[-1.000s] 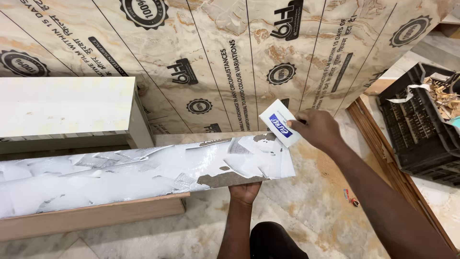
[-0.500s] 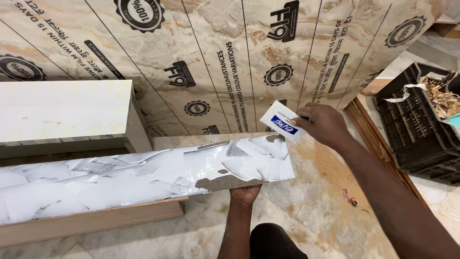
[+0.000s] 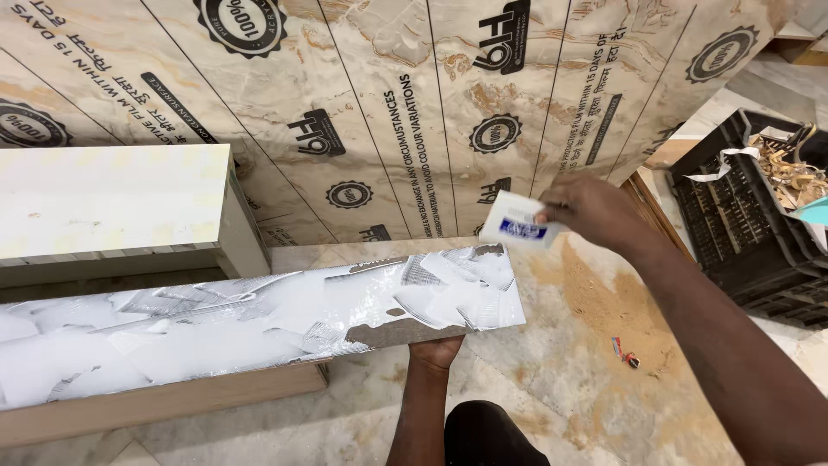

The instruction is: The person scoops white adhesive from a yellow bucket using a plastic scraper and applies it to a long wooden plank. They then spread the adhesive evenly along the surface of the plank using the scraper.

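A long board (image 3: pixel 259 324) smeared with white glue lies across the lower left of the head view. My left hand (image 3: pixel 435 351) grips its near right edge from below, fingers under the board. My right hand (image 3: pixel 595 211) hovers just beyond the board's right end and holds a small white card with a blue label (image 3: pixel 517 226), used as a spreader. The card sits a little above and past the board's far corner. A few bare brown patches show in the glue near the board's front right edge.
A big sheet with protective film (image 3: pixel 414 112) leans behind. A white-topped wooden box (image 3: pixel 112 211) stands at left. A black plastic crate (image 3: pixel 759 216) with scraps sits at right. Sawdust (image 3: pixel 595 302) and a small red object (image 3: pixel 624 349) lie on the marble floor.
My right hand with the card has lifted off the board's far right corner and drifted slightly right. The left hand and board stay put.
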